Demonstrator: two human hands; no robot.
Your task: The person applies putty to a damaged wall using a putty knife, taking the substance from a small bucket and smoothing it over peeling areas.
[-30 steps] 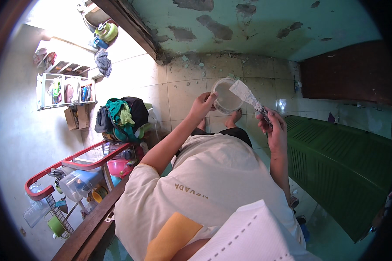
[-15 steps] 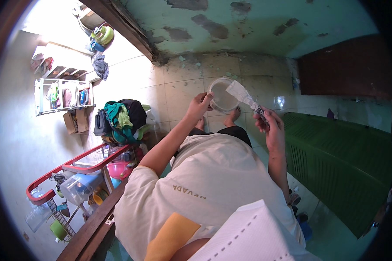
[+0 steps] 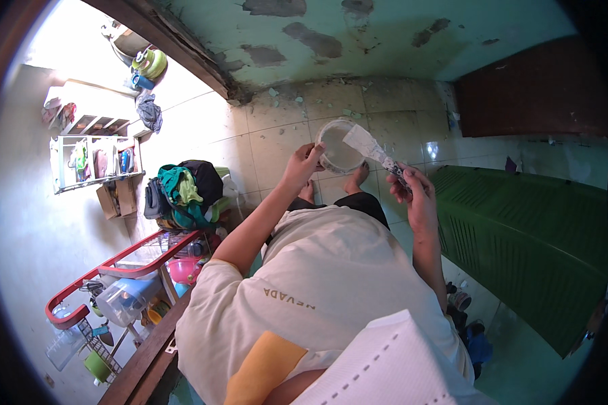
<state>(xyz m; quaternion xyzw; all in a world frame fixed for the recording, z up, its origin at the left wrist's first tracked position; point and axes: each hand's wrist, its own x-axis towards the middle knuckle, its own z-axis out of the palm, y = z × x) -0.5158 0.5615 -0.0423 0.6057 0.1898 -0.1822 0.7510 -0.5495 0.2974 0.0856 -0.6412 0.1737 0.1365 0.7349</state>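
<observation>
My left hand (image 3: 301, 165) is closed on the rim of a round, translucent plastic tub (image 3: 334, 158), held over the floor above my feet. My right hand (image 3: 412, 189) grips the handle of a putty knife (image 3: 363, 144), whose wide blade is caked with white material. The blade overlaps the tub's right part in the view; whether it touches the rim I cannot tell.
A green wall (image 3: 398, 54) with peeled patches stands ahead, with flakes on the tiled floor (image 3: 277, 148) below. A dark brown board (image 3: 520, 88) and green slatted furniture (image 3: 513, 243) are right. A clothes pile (image 3: 182, 185) and red-framed rack (image 3: 128, 270) are left.
The view has shifted slightly, and my hands, the tub and the putty knife appear a little farther left. My grip on both things is unchanged.
</observation>
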